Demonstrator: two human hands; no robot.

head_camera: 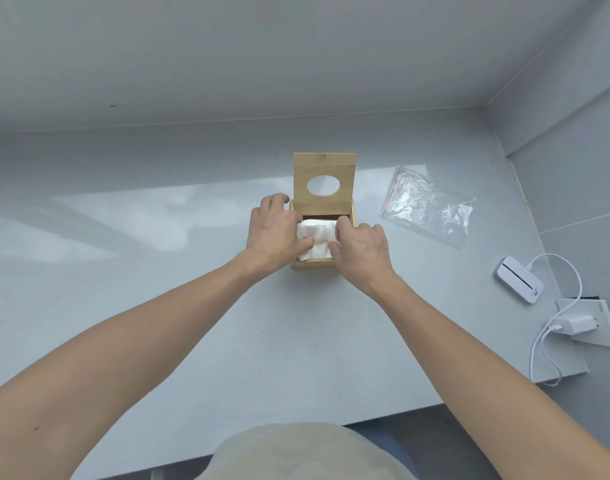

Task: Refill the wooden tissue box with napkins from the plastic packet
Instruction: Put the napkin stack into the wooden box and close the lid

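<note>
The wooden tissue box point(354, 213) stands in the middle of the white table, its hinged lid point(324, 166) with an oval hole raised upright at the back. A white stack of napkins point(317, 237) sits in the open box, its top above the rim. My left hand point(274, 230) holds the stack's left side, thumb pressed on the napkins and fingers over the box's left wall. My right hand point(360, 242) grips the right side, fingers curled over the napkins' top edge. The clear plastic packet point(426, 206) with a red zip strip lies flat and crumpled to the right.
A small white device point(518, 278) with a white cable point(553, 341) lies near the table's right edge, beside a white charger plug point(334, 323) on a flat white sheet point(598, 327). Walls close the table at the back and right. The table's front edge point(331, 429) runs near my body.
</note>
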